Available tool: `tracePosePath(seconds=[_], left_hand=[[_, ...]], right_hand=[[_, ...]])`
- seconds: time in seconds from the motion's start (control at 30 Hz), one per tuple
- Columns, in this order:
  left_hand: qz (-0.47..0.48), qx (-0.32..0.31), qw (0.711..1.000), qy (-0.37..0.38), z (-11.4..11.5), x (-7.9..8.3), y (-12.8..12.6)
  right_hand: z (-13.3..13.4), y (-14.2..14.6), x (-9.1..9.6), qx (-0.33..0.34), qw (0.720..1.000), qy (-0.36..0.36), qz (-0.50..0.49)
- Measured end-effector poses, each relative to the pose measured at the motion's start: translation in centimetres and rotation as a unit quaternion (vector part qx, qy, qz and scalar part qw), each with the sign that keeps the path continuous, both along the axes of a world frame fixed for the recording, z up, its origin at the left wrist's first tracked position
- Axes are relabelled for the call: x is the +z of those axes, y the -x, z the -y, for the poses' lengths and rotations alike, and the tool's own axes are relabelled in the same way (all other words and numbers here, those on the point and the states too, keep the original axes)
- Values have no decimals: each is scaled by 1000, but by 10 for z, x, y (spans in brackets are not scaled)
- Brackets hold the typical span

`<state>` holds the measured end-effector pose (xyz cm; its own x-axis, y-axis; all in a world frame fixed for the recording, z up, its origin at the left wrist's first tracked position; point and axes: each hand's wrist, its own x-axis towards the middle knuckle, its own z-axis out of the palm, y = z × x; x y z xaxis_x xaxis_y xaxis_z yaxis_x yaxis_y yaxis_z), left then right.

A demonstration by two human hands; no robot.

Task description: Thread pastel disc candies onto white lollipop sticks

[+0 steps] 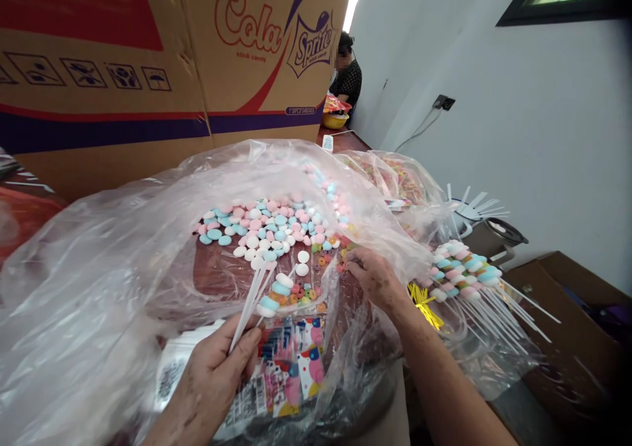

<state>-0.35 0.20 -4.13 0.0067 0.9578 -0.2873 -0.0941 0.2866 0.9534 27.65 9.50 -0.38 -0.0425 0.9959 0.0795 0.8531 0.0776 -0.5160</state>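
My left hand [217, 367] is closed around several white sticks [249, 301]. One of them carries a short stack of candies [276, 295], blue and white pieces with orange rings between. My right hand [370, 272] has its fingertips down among small coloured ring candies [340, 255]; whether they pinch one is hidden. Pink, blue and white round candies [261, 225] lie heaped in front of both hands, on a clear plastic bag [148, 235]. More ring candies [306, 293] lie beside the stack.
Finished-looking candy skewers [464, 272] are piled at the right, beside yellow twist ties [424, 306]. White sticks [476, 202] stand in a container behind. Printed wrappers [291, 367] lie in front. A large carton [172, 58] blocks the back left; a person [348, 77] sits beyond.
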Motion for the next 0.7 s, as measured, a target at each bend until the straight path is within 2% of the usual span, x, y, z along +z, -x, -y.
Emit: tracePosePath(seconds=[0.17,0.3,0.47,0.7], left_hand=[[-11,6,1000,-9,1,4,-3],[3,10,1000,-1,1,3,-4],[0,4,1000,-4,1,2,-3],[-13,-28,1000,-3,0,-2,-2]], right_hand=[[8,8,-3,55,995,15,84],[7,13,7,118,991,33,43],[-12,19,5,79,995,-36,46],[-30,30,-11,130,989,-10,64]])
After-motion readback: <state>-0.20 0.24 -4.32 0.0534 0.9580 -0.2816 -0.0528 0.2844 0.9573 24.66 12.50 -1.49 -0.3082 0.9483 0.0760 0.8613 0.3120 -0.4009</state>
